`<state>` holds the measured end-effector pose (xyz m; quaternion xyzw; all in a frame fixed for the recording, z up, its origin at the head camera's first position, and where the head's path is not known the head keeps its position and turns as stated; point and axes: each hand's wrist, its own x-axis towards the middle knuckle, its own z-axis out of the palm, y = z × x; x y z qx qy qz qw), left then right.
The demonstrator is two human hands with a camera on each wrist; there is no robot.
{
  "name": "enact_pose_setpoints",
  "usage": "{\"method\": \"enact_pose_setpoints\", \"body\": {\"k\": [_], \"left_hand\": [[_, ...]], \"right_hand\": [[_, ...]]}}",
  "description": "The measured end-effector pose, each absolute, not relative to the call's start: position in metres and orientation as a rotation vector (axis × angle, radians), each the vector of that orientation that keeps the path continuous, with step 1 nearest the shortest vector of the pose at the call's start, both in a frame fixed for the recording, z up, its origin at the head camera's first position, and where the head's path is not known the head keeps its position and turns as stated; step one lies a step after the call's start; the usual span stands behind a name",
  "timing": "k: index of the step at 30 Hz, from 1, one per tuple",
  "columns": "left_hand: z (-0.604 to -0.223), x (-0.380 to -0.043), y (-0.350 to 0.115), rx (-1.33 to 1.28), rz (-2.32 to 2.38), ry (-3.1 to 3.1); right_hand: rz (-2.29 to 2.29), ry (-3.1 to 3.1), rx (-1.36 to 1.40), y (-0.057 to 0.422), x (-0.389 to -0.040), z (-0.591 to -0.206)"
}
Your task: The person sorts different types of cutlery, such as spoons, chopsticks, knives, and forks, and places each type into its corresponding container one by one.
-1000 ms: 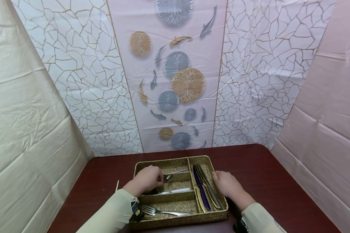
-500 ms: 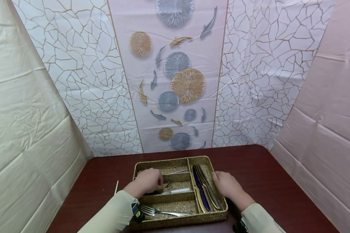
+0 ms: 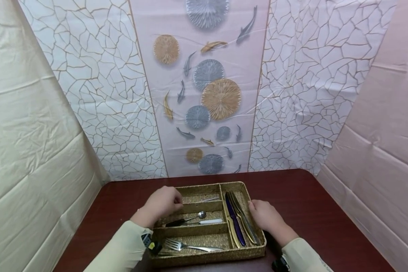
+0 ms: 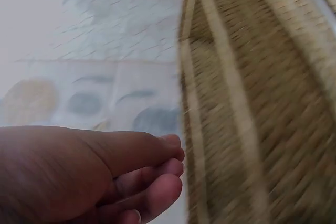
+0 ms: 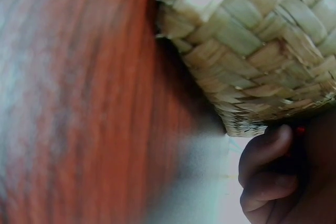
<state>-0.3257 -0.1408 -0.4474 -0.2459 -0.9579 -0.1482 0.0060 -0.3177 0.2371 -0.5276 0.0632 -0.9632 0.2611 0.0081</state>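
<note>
A woven cutlery tray sits on the table. My left hand is over its back left corner; in the left wrist view, the thumb and loosely curled fingers hold nothing and sit beside the tray's rim. A small black-handled spoon lies in the middle compartment with a white-handled utensil. My right hand grips the tray's right side, thumb at the rim; in the right wrist view its curled fingers are against the woven wall.
The front compartment has a silver fork; a thin silver piece lies in the back one. Gold cutlery and a purple knife fill the long right compartment. A patterned cloth hangs behind the dark red table.
My left hand has let go of the spoon, now lying in the middle compartment, and has moved up and left. The right hand has stayed at the tray's side.
</note>
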Motion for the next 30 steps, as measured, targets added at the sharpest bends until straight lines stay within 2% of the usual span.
{"method": "enact_pose_setpoints", "body": {"k": [5,11,24,30], "left_hand": [[-0.423,-0.322,-0.168,-0.582,-0.449,-2.988],[-0.419,-0.310,-0.204,-0.441,-0.417,-3.026],[-0.477,-0.284,-0.254,-0.163,-0.483,-3.222],[-0.492,-0.279,-0.266,-0.079,-0.500,-3.253]], "right_hand": [[0.792,-3.017,0.200,0.239,-0.318,-0.526],[0.803,-3.014,0.208,0.238,-0.319,-0.526],[0.789,-3.010,0.209,0.238,-0.316,-0.527],[0.822,-3.022,0.200,0.236,-0.315,-0.526]]}}
